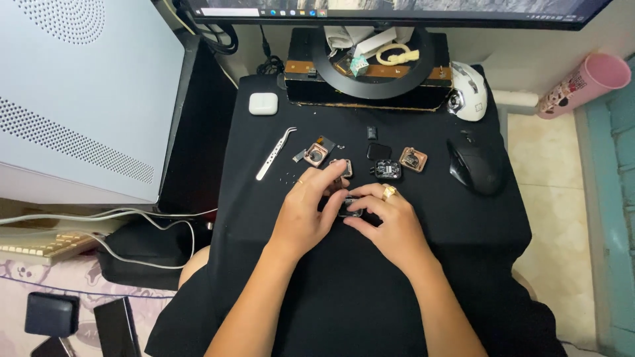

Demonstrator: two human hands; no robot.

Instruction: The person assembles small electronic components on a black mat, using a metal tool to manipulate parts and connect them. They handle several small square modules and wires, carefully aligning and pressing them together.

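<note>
Both hands meet mid-cloth, left hand [304, 211] and right hand [390, 225] pinching a small dark watch body [348, 207] between fingertips to steady it, spare modules [387, 169] parked at 12 o'clock, tweezers [275, 153] at 10.

Desk corner under plain indoor light
A black cloth [463, 218] covers the table; pale tiled floor [549, 198] lies right, a white computer case [79, 99] far left.

Black cloth [370, 277] showing; white earbud case [263, 104] at 11 o'clock, black mouse [475, 166] at 2, pink patterned cup [585, 82] lying.
</note>
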